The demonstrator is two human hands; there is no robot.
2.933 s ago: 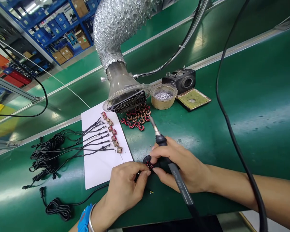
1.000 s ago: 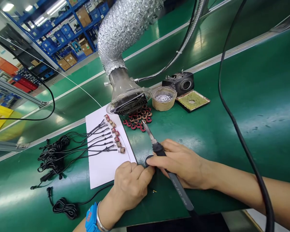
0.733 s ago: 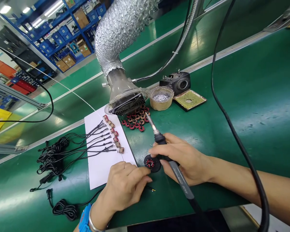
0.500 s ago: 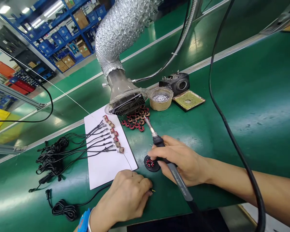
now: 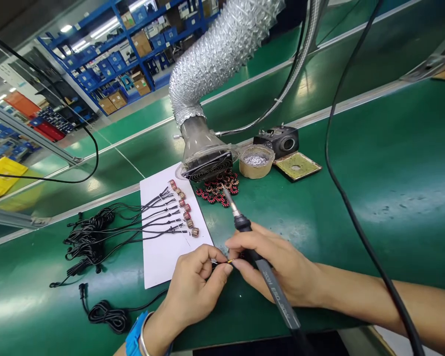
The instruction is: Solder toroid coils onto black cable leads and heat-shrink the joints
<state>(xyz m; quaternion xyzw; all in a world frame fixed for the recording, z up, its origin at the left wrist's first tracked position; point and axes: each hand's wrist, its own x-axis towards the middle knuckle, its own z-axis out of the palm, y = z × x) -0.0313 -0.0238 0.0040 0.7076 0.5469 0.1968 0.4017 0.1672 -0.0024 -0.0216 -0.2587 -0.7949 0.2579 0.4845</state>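
Note:
My left hand (image 5: pixel 195 282) pinches the end of a black cable (image 5: pixel 108 316), whose coil lies on the bench to the left. A thin yellow wire end (image 5: pixel 230 261) shows at its fingertips. My right hand (image 5: pixel 282 262) is wrapped around a soldering iron (image 5: pixel 276 291), its metal tip (image 5: pixel 230 199) pointing up and away. The right thumb and forefinger come up to the wire end; whether they touch it I cannot tell. Beyond the iron's tip lies a pile of red-and-black wound ring coils (image 5: pixel 220 190) under the fume extractor (image 5: pixel 207 165).
Several cables (image 5: pixel 92 237) reach onto a white sheet (image 5: pixel 157 269), beside a row of wound coils (image 5: pixel 187 216). Behind stand a round solder-filled container (image 5: pixel 255 169), an iron stand (image 5: pixel 287 141) and a yellow sponge tray (image 5: pixel 298 166). A black cord (image 5: pixel 346 193) hangs at right.
My left hand has turned and lifted the wire end to my right fingertips. The right hand, still holding the iron, now covers the black disc and ring coil. The view has shifted slightly.

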